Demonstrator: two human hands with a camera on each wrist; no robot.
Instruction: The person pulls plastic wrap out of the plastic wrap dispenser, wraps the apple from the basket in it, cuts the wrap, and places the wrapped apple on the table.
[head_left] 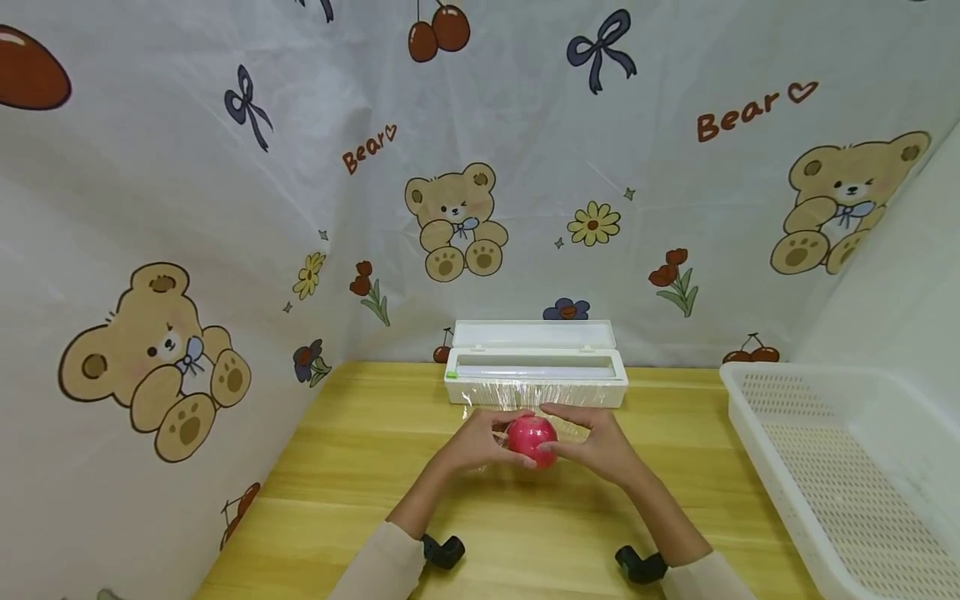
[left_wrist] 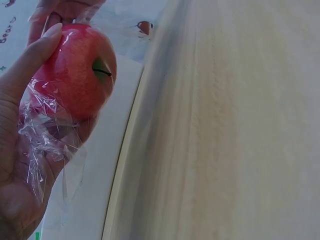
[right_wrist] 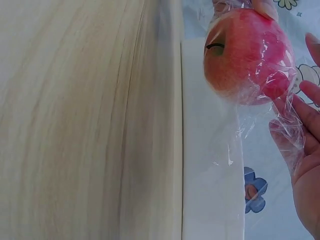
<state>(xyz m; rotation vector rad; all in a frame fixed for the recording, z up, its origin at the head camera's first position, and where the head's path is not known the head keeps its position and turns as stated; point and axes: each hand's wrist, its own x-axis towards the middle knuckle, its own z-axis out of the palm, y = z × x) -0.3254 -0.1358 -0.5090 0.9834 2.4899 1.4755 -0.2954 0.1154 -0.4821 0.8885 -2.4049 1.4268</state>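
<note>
The beige sleeves (head_left: 381,567) and black wrist mounts (head_left: 444,552) lie nearest the head camera, well this side of the red apple (head_left: 531,442). The apple sits between both hands, seemingly lifted off the counter (head_left: 360,467), in front of the white box. It is nearly round, so no side is clearly longest. Its core axis looks steep but tilted: the stem (left_wrist: 102,72), seen only from the wrists, points down and toward the person, which leaves the opposite end upward.

Crinkled clear film (left_wrist: 40,135) clings to the skin and bunches by the palms; being slack, it probably needs fingers around it to lie close. The left hand (head_left: 480,442) curls about its side of the apple, thumb near, fingers far, likely bearing the weight of something that would roll. The right hand (head_left: 600,446) is wider, its thumb touching the apple and its index finger stretched out above; whether it also pinches film I cannot tell.

Just beyond stands the white box (head_left: 611,396), lid tipped back, long side across the person's view, presumably so that film can draw straight toward them. A white basket (head_left: 780,500) rests at the right, apart from the work, and a bear-print cloth (head_left: 525,125) backs everything.
</note>
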